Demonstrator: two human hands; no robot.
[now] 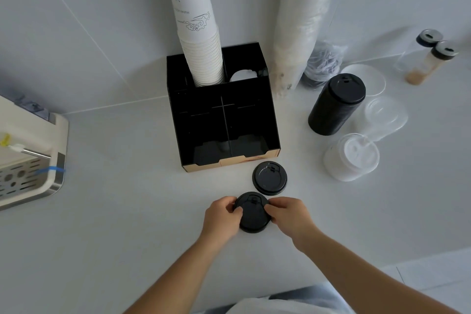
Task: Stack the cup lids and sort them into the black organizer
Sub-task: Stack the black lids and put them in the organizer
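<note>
White counter (127,211): near the black organizer (221,120), left hand (221,216) and right hand (290,214) fingers pinch a black lid (253,214).

Two hands (221,216) (290,214), two loose black lids (253,214) (269,178), one black lid stack (336,104), one white lid stack (353,158), one organizer (221,120), two bottles (430,64) (418,46), one cup stack (196,20)

Lids in the middle (253,214) and the one beside it (269,177) are plain black, same as the tall lid stack (336,104) and the organizer (224,120), which has a tan front edge. Paper cups (197,33) are white with grey cloud drawings and, I think, a blue-green band up top. White lid stack (351,157) near the counter's right edge.
</note>
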